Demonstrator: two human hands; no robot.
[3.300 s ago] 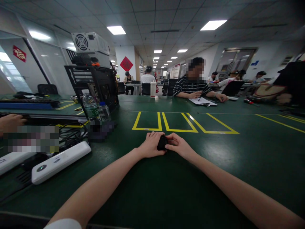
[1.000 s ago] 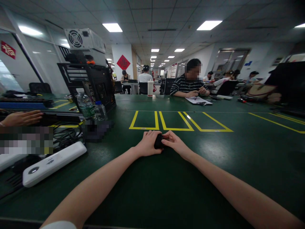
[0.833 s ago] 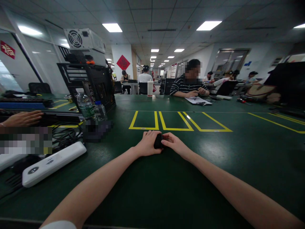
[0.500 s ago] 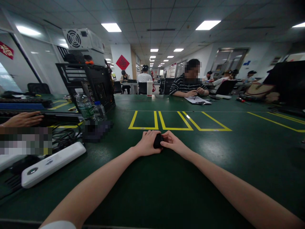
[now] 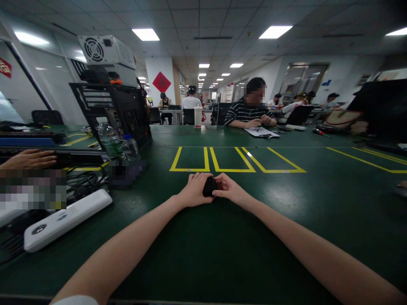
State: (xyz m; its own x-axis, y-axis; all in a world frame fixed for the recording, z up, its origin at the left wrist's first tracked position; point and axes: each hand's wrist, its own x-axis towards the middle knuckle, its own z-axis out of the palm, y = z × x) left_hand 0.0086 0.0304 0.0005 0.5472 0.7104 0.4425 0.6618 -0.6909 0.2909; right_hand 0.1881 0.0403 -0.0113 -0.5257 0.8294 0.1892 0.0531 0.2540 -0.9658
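Observation:
Both my hands rest on the green table (image 5: 222,254), meeting a little before the yellow taped boxes (image 5: 235,160). Between them sits a small black object (image 5: 209,186); I cannot make out what it is. My left hand (image 5: 194,190) is curled round its left side. My right hand (image 5: 229,189) pinches its right side with thumb and fingers. Both forearms lie stretched out along the table.
A white power strip (image 5: 65,219) and cables lie at the left, with two water bottles (image 5: 111,142) and an open black computer case (image 5: 122,112) behind. Another person's hand (image 5: 30,159) rests at far left. A person in a striped shirt (image 5: 246,114) sits across over papers (image 5: 262,132).
My hands stay closed on the small black object in the same place, with slight finger shifts. The view has drifted slightly to the right. The person at far left has stretched a hand out flat.

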